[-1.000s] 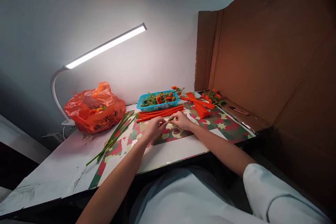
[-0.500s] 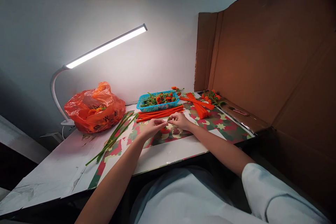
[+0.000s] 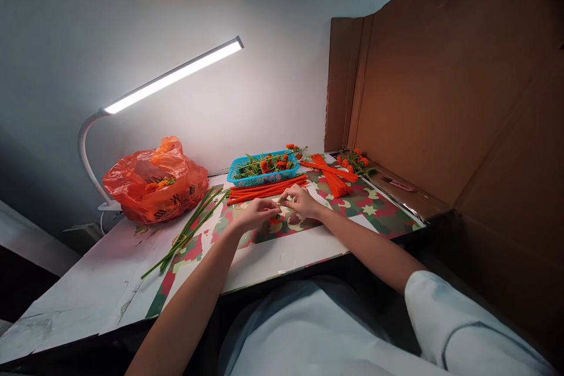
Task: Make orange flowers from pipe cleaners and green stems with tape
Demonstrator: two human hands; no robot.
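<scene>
My left hand [image 3: 259, 213] and my right hand [image 3: 301, 201] meet over the patterned table cover, fingertips pinched together. Between them is a thin green piece [image 3: 281, 202], mostly covered by the fingers. Just below hangs or lies a small orange flower-like piece [image 3: 277, 220]; whether it joins the green one I cannot tell. Behind the hands lies a bundle of orange pipe cleaners [image 3: 264, 190]. Beyond it stands a blue basket [image 3: 264, 179] of orange flowers with green stems.
Crossed orange pipe-cleaner bundles [image 3: 335, 176] lie right of the basket, near more orange flowers [image 3: 352, 160]. Long green stems [image 3: 187, 236] lie at left, beside an orange plastic bag [image 3: 154, 188]. A lit lamp [image 3: 174, 77] leans over the table. Cardboard [image 3: 440, 82] walls the right side.
My right fingers have shifted slightly on the green piece, and more of it shows between the hands. The whole view has moved a little; the other things lie as before.
</scene>
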